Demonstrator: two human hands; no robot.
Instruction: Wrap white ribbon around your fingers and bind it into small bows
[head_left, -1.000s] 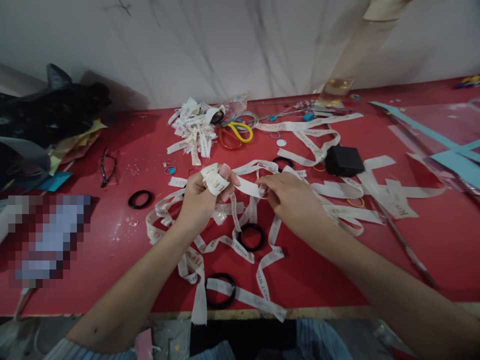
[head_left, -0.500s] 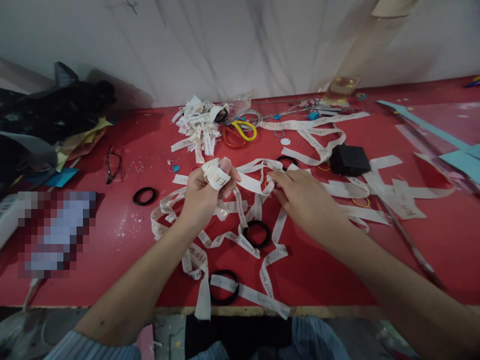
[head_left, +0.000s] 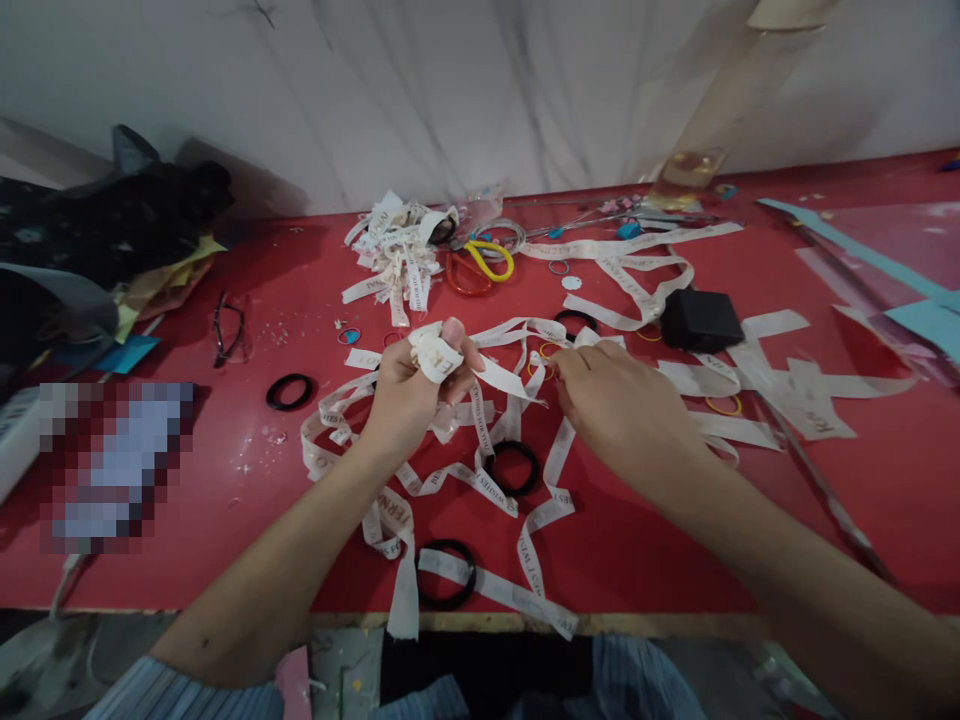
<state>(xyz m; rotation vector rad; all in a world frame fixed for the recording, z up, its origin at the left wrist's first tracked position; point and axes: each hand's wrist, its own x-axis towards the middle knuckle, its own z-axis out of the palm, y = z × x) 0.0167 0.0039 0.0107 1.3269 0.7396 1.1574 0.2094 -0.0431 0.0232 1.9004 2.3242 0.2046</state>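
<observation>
My left hand (head_left: pixel 420 385) is closed around a folded white ribbon (head_left: pixel 435 355) with printed lettering, the thumb pressed on top. One ribbon tail stretches from it toward the right hand. My right hand (head_left: pixel 607 395) is bent over the table with its fingers drawn together. Its fingertips are beside a thin yellow elastic band (head_left: pixel 541 352); what lies between them is hidden. Long printed ribbon strips (head_left: pixel 457 480) are strewn below and around both hands. Black rings (head_left: pixel 516 468) lie among these strips.
A heap of ribbon pieces (head_left: pixel 394 250) sits at the back, beside scissors with a yellow handle loop (head_left: pixel 501 262). A black block (head_left: pixel 701 320) rests on ribbons at right. Glasses (head_left: pixel 227 330), a phone (head_left: pixel 127 460) and a black bag (head_left: pixel 112 220) are on the left.
My right hand has shifted slightly right and down, away from the left hand's ribbon tail, whose end now hangs free. More of the yellow band shows. The left hand has barely moved.
</observation>
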